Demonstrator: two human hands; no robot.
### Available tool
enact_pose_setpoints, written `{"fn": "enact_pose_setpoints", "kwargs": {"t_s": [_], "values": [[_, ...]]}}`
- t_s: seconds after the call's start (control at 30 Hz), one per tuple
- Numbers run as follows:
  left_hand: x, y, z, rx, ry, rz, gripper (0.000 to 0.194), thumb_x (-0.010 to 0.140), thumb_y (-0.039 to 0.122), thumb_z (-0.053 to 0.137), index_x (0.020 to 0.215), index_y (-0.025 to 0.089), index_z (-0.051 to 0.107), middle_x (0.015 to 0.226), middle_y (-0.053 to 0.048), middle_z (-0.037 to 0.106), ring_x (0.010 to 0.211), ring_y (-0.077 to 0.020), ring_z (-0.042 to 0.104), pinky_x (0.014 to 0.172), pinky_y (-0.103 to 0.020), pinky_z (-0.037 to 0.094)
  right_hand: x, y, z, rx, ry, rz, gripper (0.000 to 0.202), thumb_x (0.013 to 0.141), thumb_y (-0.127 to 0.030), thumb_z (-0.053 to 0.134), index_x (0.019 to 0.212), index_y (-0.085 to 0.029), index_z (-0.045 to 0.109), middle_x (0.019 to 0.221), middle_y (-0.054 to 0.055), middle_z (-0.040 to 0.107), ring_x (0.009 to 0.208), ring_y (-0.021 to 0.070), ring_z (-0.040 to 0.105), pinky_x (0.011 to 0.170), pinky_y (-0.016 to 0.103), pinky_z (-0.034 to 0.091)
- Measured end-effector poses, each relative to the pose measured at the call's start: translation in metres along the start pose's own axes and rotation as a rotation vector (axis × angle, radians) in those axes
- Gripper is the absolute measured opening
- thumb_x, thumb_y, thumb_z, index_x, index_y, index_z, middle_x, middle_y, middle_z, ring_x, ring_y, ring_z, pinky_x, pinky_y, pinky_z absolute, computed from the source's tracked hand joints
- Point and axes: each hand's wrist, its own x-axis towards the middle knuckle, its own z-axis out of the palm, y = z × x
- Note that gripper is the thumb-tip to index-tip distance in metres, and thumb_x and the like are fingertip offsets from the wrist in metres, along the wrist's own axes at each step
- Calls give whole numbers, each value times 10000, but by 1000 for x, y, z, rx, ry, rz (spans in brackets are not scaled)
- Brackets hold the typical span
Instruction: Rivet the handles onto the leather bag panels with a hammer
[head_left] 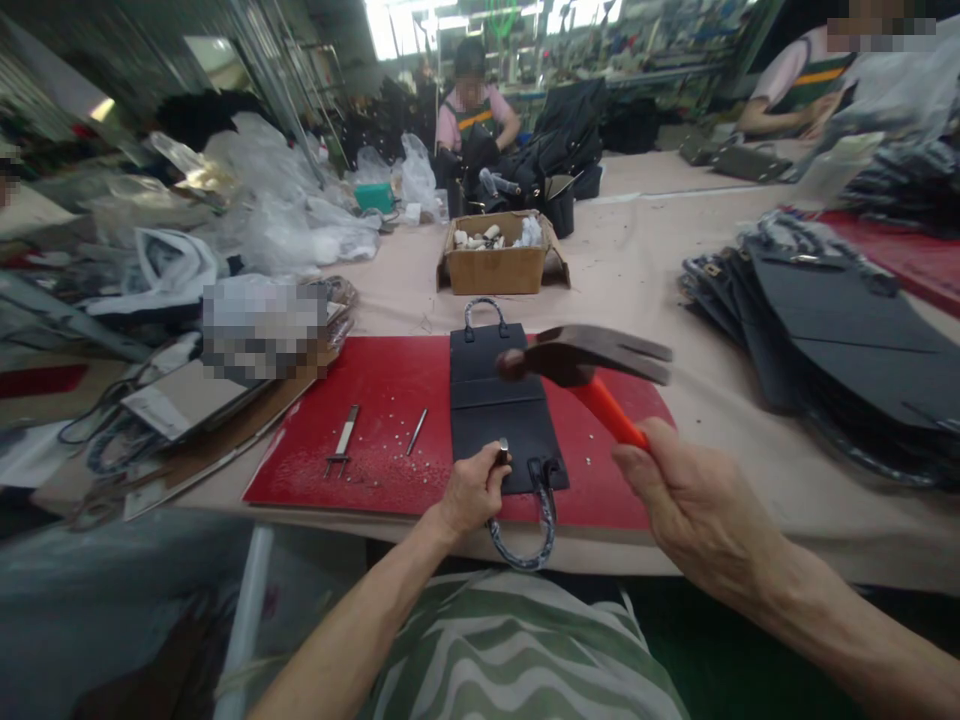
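Note:
My right hand grips the orange handle of a claw hammer, whose metal head is raised above a dark bag panel. The panel lies flat on a red board and has a plastic-wrapped handle at its near end and another at its far end. Pinched in my left hand is a short metal punch, upright over the near part of the panel; its lower end is hidden by my fingers. Left of the panel lie a thin metal rod and a pronged tool.
Small bits are scattered over the board. Behind it stands a cardboard box with small parts. Stacked dark bag panels lie at right, cardboard pieces and plastic wrap at left. Two people work across the table, near black bags.

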Motion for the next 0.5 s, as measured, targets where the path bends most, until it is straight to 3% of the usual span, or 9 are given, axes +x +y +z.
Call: {"fn": "enact_pose_setpoints", "kwargs": {"t_s": [0.07, 0.17, 0.23, 0.3, 0.4, 0.43, 0.47, 0.5], "values": [[0, 0, 0, 5, 2, 1, 196, 884, 126, 499, 1060, 203, 538, 936, -61, 714, 857, -190, 709, 763, -285, 573, -3, -1, 4, -21, 16, -36, 316, 1004, -392, 275, 744, -239, 368, 533, -29, 462, 395, 126, 396, 461, 265, 248], [-1, -2, 1, 27, 23, 11, 207, 878, 128, 506, 1068, 201, 543, 926, -62, 721, 834, -195, 714, 735, -283, 577, -6, 2, 6, -114, -151, -69, 313, 1001, -360, 281, 737, -234, 393, 514, -18, 485, 388, 133, 408, 446, 279, 207], [-1, -3, 2, 33, 26, 18, 200, 879, 133, 505, 1063, 199, 547, 919, -64, 721, 829, -195, 715, 729, -283, 578, -3, -2, -5, -119, -172, -79, 320, 1002, -369, 296, 735, -234, 409, 494, -29, 472, 372, 127, 386, 435, 281, 193], [-1, -4, 2, 29, 17, 22, 198, 883, 141, 505, 1068, 197, 546, 929, -65, 720, 849, -194, 713, 749, -286, 578, 2, -10, -21, -68, -4, -80, 341, 1006, -402, 311, 726, -236, 415, 502, -38, 457, 378, 114, 374, 436, 268, 232], [-1, -3, 1, 31, 5, 19, 201, 888, 151, 505, 1081, 196, 544, 937, -66, 719, 870, -195, 712, 769, -288, 576, 1, -17, -27, -60, 390, 22, 281, 1000, -376, 368, 801, -224, 496, 564, -19, 506, 462, 125, 462, 494, 264, 309], [-1, -3, 1, 37, 3, 23, 205, 888, 149, 503, 1083, 196, 544, 934, -66, 719, 865, -194, 712, 763, -285, 576, -2, -14, -22, -57, 404, -42, 301, 1007, -354, 330, 794, -219, 493, 565, -9, 519, 471, 131, 476, 498, 269, 306], [-1, -2, 1, 47, 4, 29, 207, 886, 145, 501, 1082, 197, 547, 927, -66, 719, 851, -193, 713, 749, -280, 575, -7, -10, -16, -60, 303, -132, 340, 1011, -346, 286, 754, -220, 469, 524, -15, 497, 426, 126, 437, 468, 276, 260], [-1, -2, 1, 56, -2, 35, 213, 884, 139, 499, 1081, 199, 550, 925, -66, 719, 840, -191, 712, 737, -275, 573, -12, -3, -8, -88, 60, -148, 345, 1009, -336, 272, 742, -220, 456, 499, -22, 485, 393, 123, 406, 452, 285, 216]]}}
